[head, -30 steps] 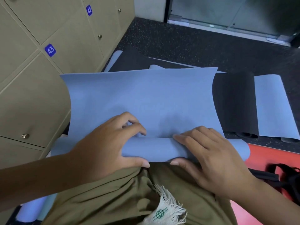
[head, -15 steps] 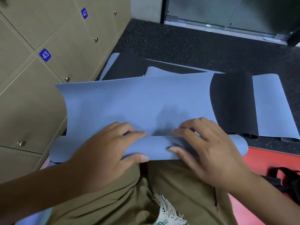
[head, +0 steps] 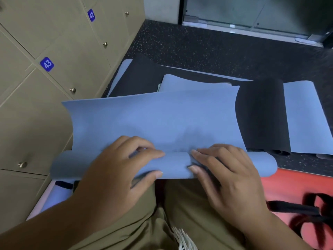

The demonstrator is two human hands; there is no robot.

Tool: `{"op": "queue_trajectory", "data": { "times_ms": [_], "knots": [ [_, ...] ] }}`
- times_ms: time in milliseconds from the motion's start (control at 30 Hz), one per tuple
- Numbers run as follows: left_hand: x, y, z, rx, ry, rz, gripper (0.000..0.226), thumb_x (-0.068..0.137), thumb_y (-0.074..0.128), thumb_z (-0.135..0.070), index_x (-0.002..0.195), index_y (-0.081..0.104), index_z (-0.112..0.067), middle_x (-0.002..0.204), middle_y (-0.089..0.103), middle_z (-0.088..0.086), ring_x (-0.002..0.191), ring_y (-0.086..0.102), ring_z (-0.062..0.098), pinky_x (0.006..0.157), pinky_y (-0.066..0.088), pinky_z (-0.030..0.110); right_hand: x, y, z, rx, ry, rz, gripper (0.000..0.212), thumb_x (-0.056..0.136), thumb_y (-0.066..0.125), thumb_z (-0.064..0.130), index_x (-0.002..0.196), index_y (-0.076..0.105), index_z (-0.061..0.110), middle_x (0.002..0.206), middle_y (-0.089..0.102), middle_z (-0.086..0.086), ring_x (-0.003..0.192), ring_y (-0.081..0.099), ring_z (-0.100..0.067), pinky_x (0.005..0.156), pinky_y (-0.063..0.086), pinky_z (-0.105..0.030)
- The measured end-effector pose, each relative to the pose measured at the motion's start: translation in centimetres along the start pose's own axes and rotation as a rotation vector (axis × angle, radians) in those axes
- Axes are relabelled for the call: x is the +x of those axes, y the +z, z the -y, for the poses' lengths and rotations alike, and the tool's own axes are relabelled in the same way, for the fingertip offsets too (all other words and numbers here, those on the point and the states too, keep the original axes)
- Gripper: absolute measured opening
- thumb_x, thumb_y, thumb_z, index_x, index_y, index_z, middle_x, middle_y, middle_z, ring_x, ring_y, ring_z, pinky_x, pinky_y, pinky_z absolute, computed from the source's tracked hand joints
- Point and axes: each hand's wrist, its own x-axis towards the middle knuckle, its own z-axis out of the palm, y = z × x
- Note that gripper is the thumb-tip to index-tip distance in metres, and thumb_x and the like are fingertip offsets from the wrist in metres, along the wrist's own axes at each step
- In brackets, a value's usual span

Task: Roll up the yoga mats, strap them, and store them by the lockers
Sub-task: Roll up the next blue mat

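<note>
1. Head view, task item: a blue yoga mat lies across the person's lap, near centre. Its near end is wound into a roll; the unrolled part rises and curves away toward the far side.
2. Left hand: grip curled over the roll left of centre, fingers on the far side, thumb on the near side, holding the mat.
3. Right hand: grip curled on the roll right of centre, fingertips pressing at the seam, thumb on the near face, holding the mat.
4. Lockers: beige doors with blue number plates 42 and 43 stand along the left, just beside the roll's left end.
5. Floor: dark and speckled. More mats, blue and black, lie spread on it beyond and to the right.
6. Near right: a red mat with a black strap lying on it.
7. Near left: a further pale blue mat lies below the roll, beside the lockers.
</note>
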Motion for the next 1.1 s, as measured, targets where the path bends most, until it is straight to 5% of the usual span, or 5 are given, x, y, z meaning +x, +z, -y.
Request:
{"op": "queue_trajectory", "data": {
  "times_ms": [333, 500, 733, 900, 1100],
  "knots": [
    [-1.1, 2.1, -0.9, 0.211, 0.032, -0.077, 0.050, 0.097, 0.060, -0.041, 0.139, 0.063, -0.013, 0.138, 0.060, 0.005, 0.125, 0.057, 0.034, 0.107, 0.043, 0.051, 3.8, 0.1, -1.6, 0.023, 0.127, 0.164, 0.037, 0.104, 0.046, 0.045, 0.097, 0.075, 0.023, 0.086, 0.066, 0.007, 0.080, 0.061, -0.018, 0.067, 0.047, -0.034],
    [0.2, 2.6, 0.3, 0.183, 0.020, -0.075, 0.055, 0.099, 0.060, -0.046, 0.143, 0.059, -0.013, 0.136, 0.061, 0.005, 0.122, 0.058, 0.030, 0.109, 0.041, 0.044, 5.4, 0.5, -2.4, -0.060, 0.143, 0.280, 0.047, 0.106, 0.034, 0.050, 0.087, 0.068, 0.025, 0.078, 0.061, 0.008, 0.075, 0.056, -0.018, 0.062, 0.037, -0.032],
    [2.0, 2.8, 1.4, 0.170, -0.015, -0.105, 0.053, 0.100, 0.055, -0.053, 0.137, 0.065, -0.017, 0.122, 0.066, 0.000, 0.107, 0.061, 0.024, 0.093, 0.044, 0.037, 3.7, 0.8, -1.4, -0.125, 0.135, 0.104, 0.040, 0.101, 0.054, 0.044, 0.121, 0.071, 0.013, 0.113, 0.068, -0.002, 0.103, 0.060, -0.030, 0.094, 0.043, -0.043],
    [3.7, 2.6, 2.6, 0.201, -0.014, -0.097, 0.049, 0.101, 0.049, -0.052, 0.128, 0.071, -0.017, 0.108, 0.070, -0.004, 0.092, 0.066, 0.022, 0.080, 0.042, 0.034, 1.6, 1.2, -0.7, -0.174, 0.149, 0.159, 0.060, 0.096, 0.056, 0.053, 0.143, 0.059, 0.016, 0.140, 0.056, -0.010, 0.129, 0.048, -0.036, 0.110, 0.034, -0.052],
    [4.3, 2.7, 2.7, 0.152, 0.008, -0.142, 0.046, 0.099, 0.055, -0.046, 0.129, 0.070, -0.015, 0.115, 0.070, -0.002, 0.102, 0.064, 0.023, 0.092, 0.044, 0.035, 2.0, 1.5, -1.4, -0.183, 0.168, 0.231, 0.070, 0.094, 0.056, 0.056, 0.153, 0.046, 0.020, 0.144, 0.051, -0.007, 0.133, 0.046, -0.036, 0.120, 0.024, -0.052]
  ]
}}
